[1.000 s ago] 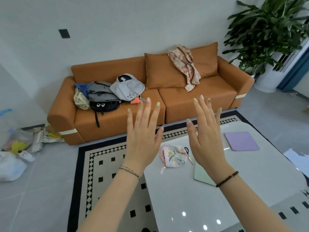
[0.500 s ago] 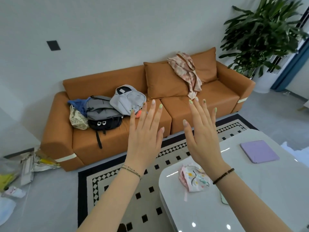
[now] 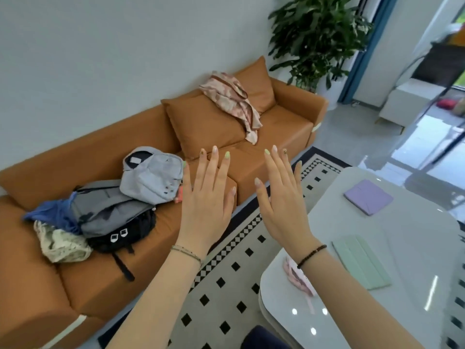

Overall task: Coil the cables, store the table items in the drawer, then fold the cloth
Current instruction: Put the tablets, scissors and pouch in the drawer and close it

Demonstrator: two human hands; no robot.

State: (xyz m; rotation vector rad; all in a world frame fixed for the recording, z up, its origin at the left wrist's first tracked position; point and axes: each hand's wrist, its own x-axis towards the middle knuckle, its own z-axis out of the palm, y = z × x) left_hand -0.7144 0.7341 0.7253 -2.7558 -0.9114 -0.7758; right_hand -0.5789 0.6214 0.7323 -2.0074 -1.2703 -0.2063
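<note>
My left hand (image 3: 206, 200) and my right hand (image 3: 283, 197) are raised side by side in front of me, backs toward the camera, fingers spread and holding nothing. A glossy white table (image 3: 392, 311) lies at the lower right. On it rest a purple flat case (image 3: 367, 196), a mint green flat case (image 3: 361, 261) and a pink patterned pouch (image 3: 298, 277), partly hidden by my right forearm. A pink patterned cloth (image 3: 232, 99) is draped over the back of the orange sofa (image 3: 214, 137). No cables or drawer are in sight.
Several bags (image 3: 125, 205) are piled on the sofa's left seat. A black-and-white patterned rug (image 3: 234, 250) covers the floor between sofa and table. A large potted plant (image 3: 317, 39) stands behind the sofa's right end. A white low cabinet (image 3: 407, 102) sits far right.
The view has swung right and tilted, so the sofa and table now sit slanted. Both hands stay raised and spread. The mint case has come into sight beside my right forearm.
</note>
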